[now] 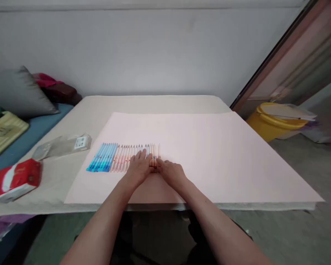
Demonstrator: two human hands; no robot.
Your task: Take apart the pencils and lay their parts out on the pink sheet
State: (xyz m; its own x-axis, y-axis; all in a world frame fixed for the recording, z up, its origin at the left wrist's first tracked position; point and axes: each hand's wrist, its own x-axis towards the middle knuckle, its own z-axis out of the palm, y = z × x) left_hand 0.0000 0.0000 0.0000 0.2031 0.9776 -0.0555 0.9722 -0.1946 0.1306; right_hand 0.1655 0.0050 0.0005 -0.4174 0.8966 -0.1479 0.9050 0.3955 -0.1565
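Observation:
A row of slim pens lies side by side on a pale pink sheet, tips pointing away from me. Blue pens form the left end, and pink-and-white pens follow to the right. My left hand rests flat across the pale pens, fingers stretched out and covering part of them. At the right end, a little apart from its neighbours, is a single pale pen. The fingers of my right hand close on its lower part, beside my left thumb.
Left of the sheet lie a clear plastic sleeve with a label and a red-and-white packet. A grey cushion leans at the far left. Off the table's right side stands a yellow bucket. A wall backs the table.

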